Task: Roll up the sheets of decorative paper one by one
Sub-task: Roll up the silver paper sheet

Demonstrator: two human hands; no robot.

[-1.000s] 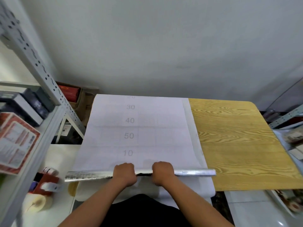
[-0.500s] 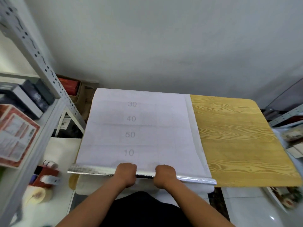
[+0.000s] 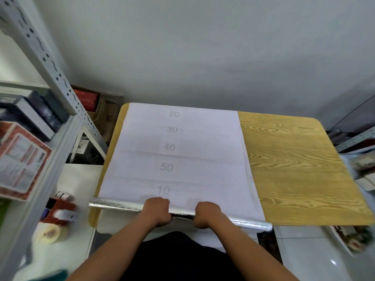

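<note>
At the near edge of the table, both fists sit on the started roll: left hand (image 3: 157,211) and right hand (image 3: 207,214) each have fingers curled over the thin silver foil-faced roll (image 3: 113,205), knuckles up, close together near its middle. Thumbs hidden underneath, so can't tell how tight the grip is.

Roll runs left-right but skewed: left end sits farther from the person than the right end (image 3: 261,227), which hangs just past the table corner. Rest of the white gridded backing sheet with printed numbers 10–50 (image 3: 172,149) lies flat, stretching to the far edge of the yellow wood-grain table (image 3: 294,169). More white paper droops off the near edge under the forearms.

Risks, my read:
- Skew carries forward, so the roll telescopes into a cone. Cause: ends not square to the sheet edges.
- Both hands central, long ends unsupported. Ends may loosen or flare while the middle winds tight.
- Foil face creases easily; hard squeeze dents it.
- Left end overhangs toward the grey perforated metal shelf post (image 3: 50,63) and the red tape dispenser (image 3: 58,211); could snag if the roll drifts left.
- A second white sheet edge shows just right of the gridded one; could get dragged in, and the task wants one at a time.
</note>
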